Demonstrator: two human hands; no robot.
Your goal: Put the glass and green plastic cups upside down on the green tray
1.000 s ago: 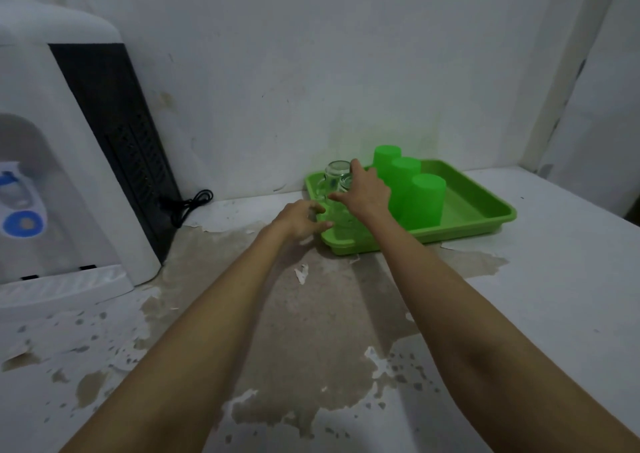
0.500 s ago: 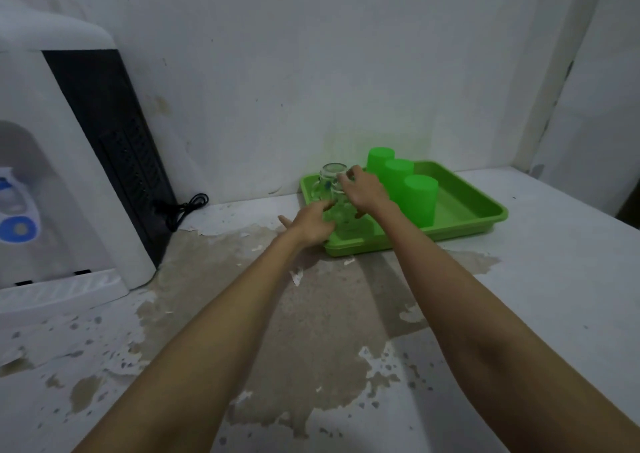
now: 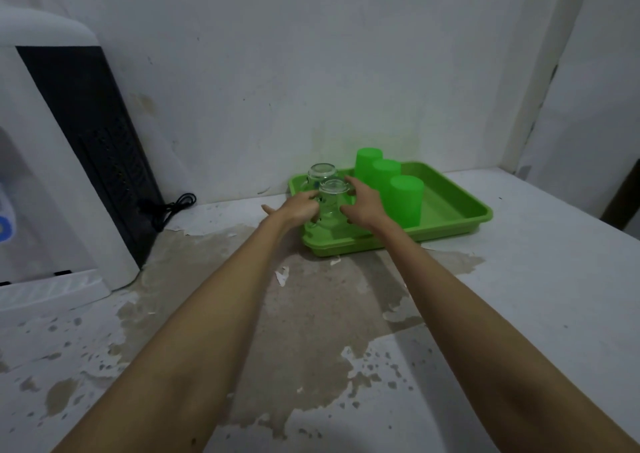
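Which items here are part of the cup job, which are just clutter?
Job:
green tray
three green plastic cups, upside down
two glass cups, near and far
left hand
right hand

Clutter:
water dispenser
black cable

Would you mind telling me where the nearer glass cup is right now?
The nearer glass cup stands upside down at the green tray's left end, between the left hand and right hand.
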